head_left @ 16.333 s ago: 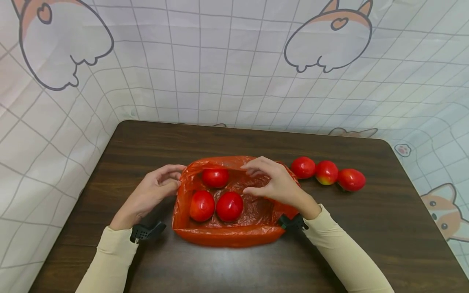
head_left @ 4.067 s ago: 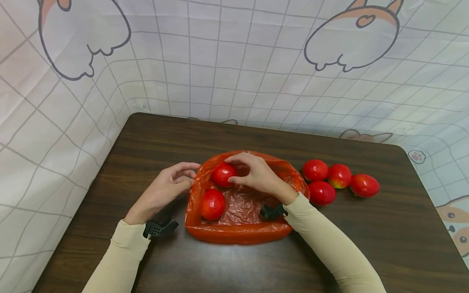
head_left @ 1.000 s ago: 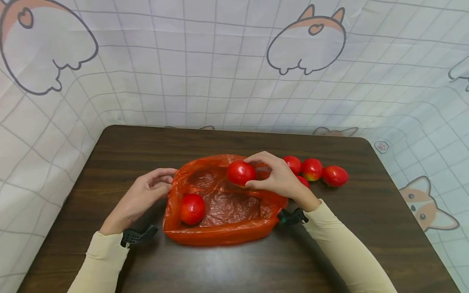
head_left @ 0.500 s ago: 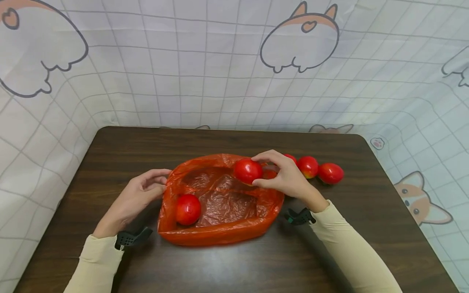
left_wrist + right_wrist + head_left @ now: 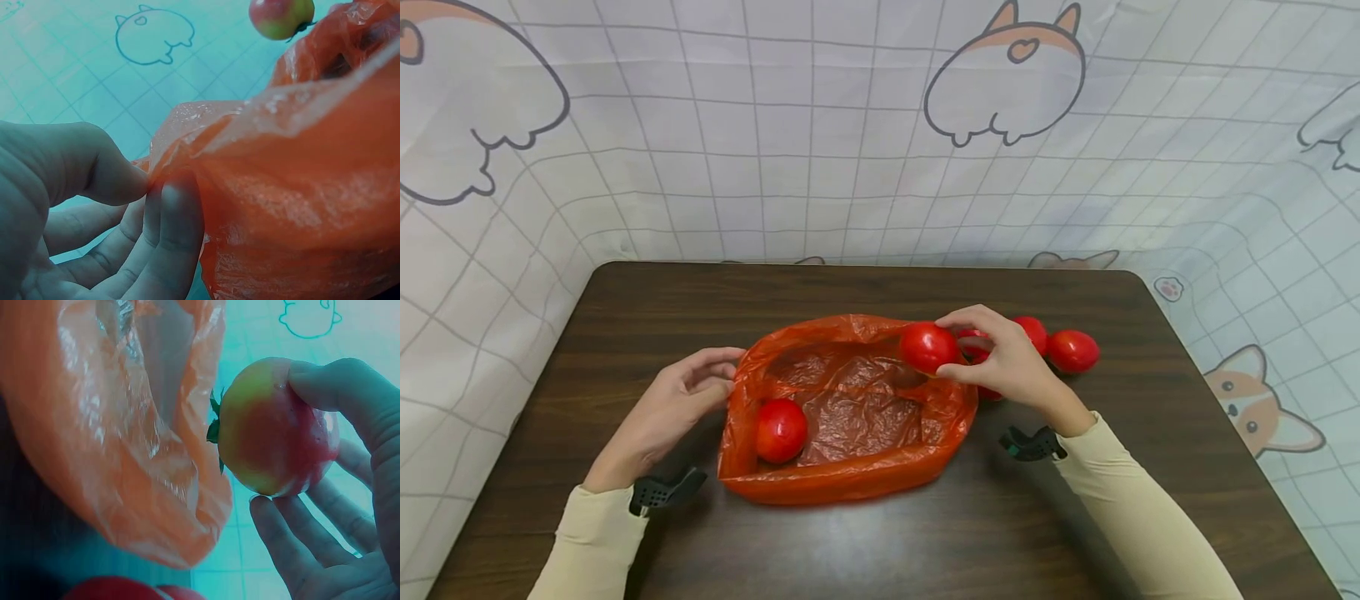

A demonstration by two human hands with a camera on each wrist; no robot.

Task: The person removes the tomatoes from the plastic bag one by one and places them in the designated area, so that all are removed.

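An orange-red plastic bag [image 5: 850,483] lies wide open with its rim folded down, and one red tomato [image 5: 781,430] sits at its left end. My left hand [image 5: 662,417] pinches the bag's left rim between thumb and fingers, as the left wrist view shows. Over the bag's right rim, my right hand [image 5: 1011,367] holds another tomato [image 5: 275,428] between thumb and fingertips. Its green leafy stem end and yellowish underside show in the right wrist view. That tomato is clear of the bag, with the rim just beside it in this view.
Several more tomatoes [image 5: 1072,351] lie grouped on the dark wooden table [image 5: 850,550] right of the bag, partly hidden by my right hand. A white gridded cloth [image 5: 820,167] with cartoon animals hangs behind and along the sides of the table.
Two tomatoes have left the bag since the earliest frame: one joined the group on the table, the other is in my right hand, moving right. My left hand stays at the rim.
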